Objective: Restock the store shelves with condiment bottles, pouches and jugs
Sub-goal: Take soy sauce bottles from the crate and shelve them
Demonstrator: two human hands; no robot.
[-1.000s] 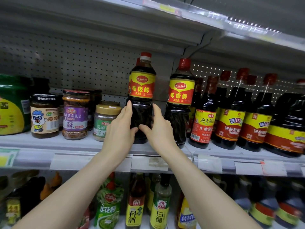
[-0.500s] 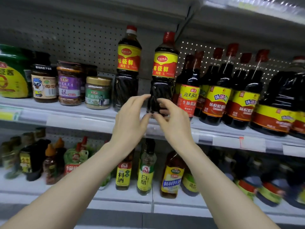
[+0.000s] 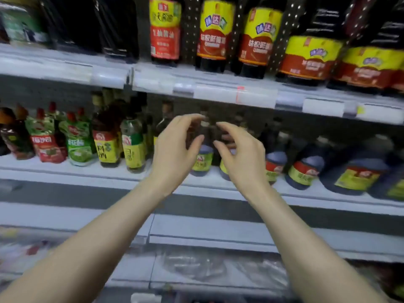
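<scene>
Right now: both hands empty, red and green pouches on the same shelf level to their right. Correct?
Wrong on the side. The head view shows the red and green pouches on that shelf to the left of the hands, not the right. The left hand and right hand are both empty.

left hand (image 3: 175,149) and right hand (image 3: 240,158) raised close together, fingers loosely curved, holding nothing | before middle shelf (image 3: 87,173) | pouches (image 3: 47,141) at left, jugs (image 3: 354,171) at right | dark bottles (image 3: 214,36) on upper shelf (image 3: 218,95) | view blurred

free: air before middle shelf (image 3: 65,171); blocked: packed bottles (image 3: 107,147) behind; upper shelf edge (image 3: 229,95) overhead
</scene>
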